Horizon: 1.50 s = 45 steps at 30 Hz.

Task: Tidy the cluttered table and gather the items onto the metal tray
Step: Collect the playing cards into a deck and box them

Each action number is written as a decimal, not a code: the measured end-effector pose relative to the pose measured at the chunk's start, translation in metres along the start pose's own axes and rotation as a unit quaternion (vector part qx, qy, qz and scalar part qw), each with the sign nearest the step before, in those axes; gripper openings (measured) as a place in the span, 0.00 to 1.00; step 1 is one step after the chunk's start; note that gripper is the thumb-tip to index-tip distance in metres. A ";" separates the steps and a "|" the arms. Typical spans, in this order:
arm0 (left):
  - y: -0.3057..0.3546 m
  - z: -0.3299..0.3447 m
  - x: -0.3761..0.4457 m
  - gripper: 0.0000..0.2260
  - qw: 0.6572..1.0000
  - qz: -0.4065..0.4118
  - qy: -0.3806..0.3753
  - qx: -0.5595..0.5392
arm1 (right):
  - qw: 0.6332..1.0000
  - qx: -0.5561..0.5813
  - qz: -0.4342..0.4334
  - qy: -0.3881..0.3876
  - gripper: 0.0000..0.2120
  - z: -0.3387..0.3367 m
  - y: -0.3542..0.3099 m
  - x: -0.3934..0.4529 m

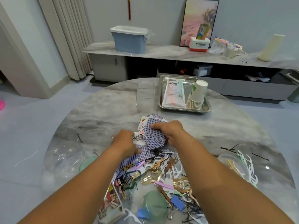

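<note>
Both hands' fingers (154, 126) around the playing cards (154, 136)

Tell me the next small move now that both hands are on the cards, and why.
Probably squeeze the cards into one squared stack between the left hand and right hand before lifting. They lie fanned and crooked, some face up, with more spread underneath toward the hair clips. The metal tray already holds a packet and paper cups, so a neat stack should fit better.

Both forearms extended forward, left hand (125, 140) and right hand (169, 130) close together, fingers curled downward
</note>
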<state>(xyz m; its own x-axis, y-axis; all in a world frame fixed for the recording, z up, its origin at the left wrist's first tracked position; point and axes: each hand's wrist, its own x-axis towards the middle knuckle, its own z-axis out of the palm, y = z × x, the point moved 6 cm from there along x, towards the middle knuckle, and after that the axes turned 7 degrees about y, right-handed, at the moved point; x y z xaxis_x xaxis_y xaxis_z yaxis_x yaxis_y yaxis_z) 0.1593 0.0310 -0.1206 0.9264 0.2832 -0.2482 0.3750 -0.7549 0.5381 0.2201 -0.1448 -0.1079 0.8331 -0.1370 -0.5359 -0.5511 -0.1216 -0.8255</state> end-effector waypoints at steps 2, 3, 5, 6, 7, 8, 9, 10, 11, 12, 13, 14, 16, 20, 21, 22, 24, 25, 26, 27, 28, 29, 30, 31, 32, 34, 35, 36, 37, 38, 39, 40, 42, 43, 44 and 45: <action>0.002 0.008 0.000 0.26 0.999 0.010 0.004 -0.044 | 0.998 -0.065 -0.013 -0.014 0.27 0.013 -0.007 -0.001; 0.001 0.011 0.000 0.25 0.998 0.008 0.009 -0.062 | 0.996 -0.087 -0.016 -0.020 0.26 0.017 -0.009 -0.001; 0.001 0.015 0.000 0.31 0.995 0.002 0.014 -0.102 | 0.993 -0.114 -0.018 -0.024 0.27 0.019 -0.008 -0.002; -0.001 0.015 0.000 0.35 0.991 0.001 0.015 -0.130 | 0.991 -0.127 -0.021 -0.025 0.27 0.020 -0.006 -0.002; -0.001 0.016 -0.001 0.40 0.987 0.003 0.015 -0.158 | 0.990 -0.136 -0.027 -0.026 0.26 0.021 -0.004 -0.002; -0.002 0.015 -0.001 0.42 0.984 0.008 0.017 -0.179 | 0.989 -0.140 -0.036 -0.029 0.25 0.021 -0.003 -0.003; -0.003 0.015 -0.002 0.44 0.982 0.016 0.022 -0.188 | 0.989 -0.139 -0.044 -0.034 0.24 0.022 -0.002 -0.004; -0.003 0.014 -0.002 0.44 0.980 0.027 0.026 -0.196 | 0.988 -0.138 -0.050 -0.043 0.23 0.023 -0.001 -0.005; -0.005 0.015 -0.002 0.44 0.978 0.035 0.028 -0.204 | 0.987 -0.140 -0.059 -0.049 0.23 0.024 0.000 -0.006; -0.006 0.016 -0.002 0.45 0.976 0.039 0.027 -0.214 | 0.987 -0.139 -0.070 -0.048 0.21 0.023 0.000 -0.007; -0.006 0.015 -0.003 0.46 0.974 0.039 0.025 -0.224 | 0.987 -0.133 -0.084 -0.043 0.20 0.021 -0.001 -0.008; -0.006 0.012 -0.004 0.47 0.972 0.038 0.027 -0.230 | 0.987 -0.122 -0.099 -0.035 0.18 0.018 -0.003 -0.009; -0.003 0.002 -0.006 0.51 0.975 0.040 0.043 -0.212 | 0.987 -0.080 -0.138 -0.033 0.15 0.006 -0.012 -0.012; 0.001 -0.010 -0.007 0.51 0.996 0.041 0.002 -0.075 | 0.963 -0.031 -0.269 -0.021 0.14 -0.029 -0.033 -0.031; 0.001 -0.009 -0.010 0.49 0.999 0.040 -0.025 -0.023 | 0.954 -0.031 -0.298 -0.005 0.14 -0.038 -0.035 -0.036; 0.002 -0.007 -0.014 0.46 0.998 0.037 -0.046 0.031 | 0.946 -0.035 -0.323 0.014 0.14 -0.048 -0.034 -0.041; 0.005 -0.006 -0.022 0.41 0.991 0.032 -0.059 0.115 | 0.930 -0.054 -0.359 0.056 0.15 -0.063 -0.027 -0.049; 0.008 -0.005 -0.024 0.38 0.988 0.029 -0.061 0.137 | 0.924 -0.067 -0.369 0.072 0.17 -0.070 -0.020 -0.051; 0.011 -0.003 -0.026 0.36 0.987 0.025 -0.063 0.149 | 0.920 -0.082 -0.374 0.083 0.19 -0.075 -0.013 -0.052; 0.015 -0.001 -0.028 0.34 0.985 0.023 -0.066 0.156 | 0.918 -0.095 -0.375 0.084 0.22 -0.079 -0.004 -0.051; 0.018 0.001 -0.029 0.32 0.984 0.023 -0.066 0.164 | 0.919 -0.108 -0.371 0.075 0.26 -0.081 0.006 -0.050; 0.020 0.003 -0.031 0.31 0.982 0.023 -0.065 0.173 | 0.922 -0.124 -0.362 0.064 0.31 -0.082 0.015 -0.048; 0.022 0.005 -0.032 0.30 0.981 0.023 -0.064 0.183 | 0.922 -0.148 -0.352 0.056 0.34 -0.082 0.024 -0.046; 0.023 0.006 -0.034 0.29 0.979 0.021 -0.063 0.191 | 0.920 -0.179 -0.345 0.054 0.32 -0.082 0.029 -0.044; 0.023 0.008 -0.035 0.29 0.979 0.019 -0.063 0.194 | 0.915 -0.206 -0.341 0.058 0.26 -0.082 0.031 -0.042; 0.024 0.010 -0.036 0.28 0.981 0.015 -0.068 0.182 | 0.909 -0.234 -0.338 0.077 0.14 -0.085 0.031 -0.038; 0.023 0.011 -0.036 0.30 0.983 0.012 -0.072 0.168 | 0.908 -0.236 -0.336 0.086 0.11 -0.086 0.030 -0.037; 0.023 0.012 -0.037 0.32 0.985 0.010 -0.076 0.152 | 0.908 -0.233 -0.335 0.095 0.09 -0.087 0.028 -0.036; 0.023 0.012 -0.037 0.34 0.988 0.008 -0.079 0.132 | 0.910 -0.220 -0.334 0.107 0.08 -0.089 0.026 -0.036; 0.022 0.011 -0.037 0.35 0.991 0.003 -0.080 0.105 | 0.918 -0.190 -0.328 0.121 0.08 -0.092 0.023 -0.036; 0.021 0.010 -0.036 0.34 0.994 -0.003 -0.080 0.069 | 0.928 -0.146 -0.315 0.134 0.10 -0.097 0.020 -0.036; 0.020 0.009 -0.035 0.31 0.996 -0.010 -0.079 0.027 | 0.939 -0.092 -0.298 0.145 0.10 -0.102 0.016 -0.035; 0.021 0.003 -0.031 0.24 0.996 -0.018 -0.069 -0.062 | 0.958 0.038 -0.246 0.140 0.13 -0.109 0.011 -0.030; 0.021 -0.001 -0.029 0.22 0.993 -0.022 -0.061 -0.102 | 0.964 0.100 -0.210 0.125 0.16 -0.110 0.011 -0.028; 0.021 -0.005 -0.026 0.21 0.989 -0.027 -0.051 -0.138 | 0.968 0.146 -0.176 0.106 0.17 -0.109 0.013 -0.027; 0.022 -0.009 -0.023 0.19 0.984 -0.028 -0.040 -0.173 | 0.970 0.174 -0.147 0.086 0.18 -0.106 0.016 -0.027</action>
<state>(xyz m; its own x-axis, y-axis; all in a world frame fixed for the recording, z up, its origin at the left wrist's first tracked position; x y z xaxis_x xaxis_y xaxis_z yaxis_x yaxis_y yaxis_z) 0.1462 0.0133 -0.0959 0.9038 0.2601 -0.3399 0.4268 -0.4888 0.7609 0.1838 -0.2472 -0.0880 0.9152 -0.3120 -0.2551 -0.2160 0.1545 -0.9641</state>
